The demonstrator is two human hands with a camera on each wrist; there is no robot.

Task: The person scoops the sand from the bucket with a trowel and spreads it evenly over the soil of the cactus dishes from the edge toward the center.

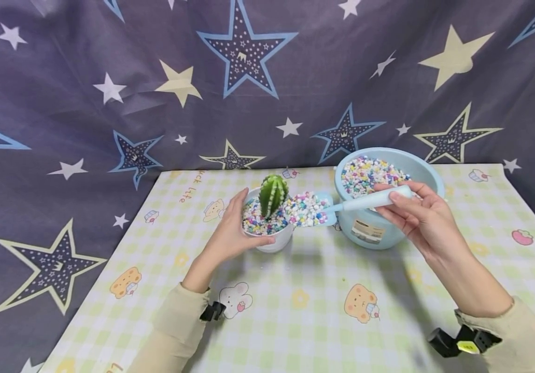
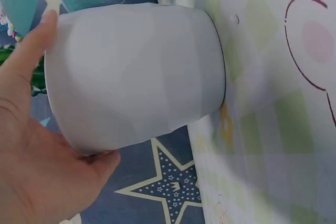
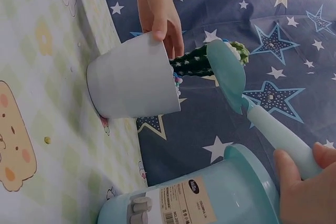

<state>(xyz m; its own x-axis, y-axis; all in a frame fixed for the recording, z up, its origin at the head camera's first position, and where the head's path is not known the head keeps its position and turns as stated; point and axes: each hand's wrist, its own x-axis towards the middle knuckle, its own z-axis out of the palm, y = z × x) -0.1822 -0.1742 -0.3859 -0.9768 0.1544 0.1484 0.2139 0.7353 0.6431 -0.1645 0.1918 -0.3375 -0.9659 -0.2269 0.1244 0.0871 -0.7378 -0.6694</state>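
My left hand grips the rim of a white flowerpot, thumb on the near side and fingers round the left; the pot's base is on the tablecloth in the left wrist view. A ribbed green cactus stands upright in it among colourful pebbles. The right hand holds a light-blue trowel by its handle. Its blade, heaped with more pebbles, reaches the pot's right rim. In the right wrist view the blade overlaps the cactus.
A light-blue bucket with a paper label stands right of the pot, partly filled with colourful pebbles; the right hand is in front of its rim. A checked tablecloth covers the table, and a starry curtain hangs behind.
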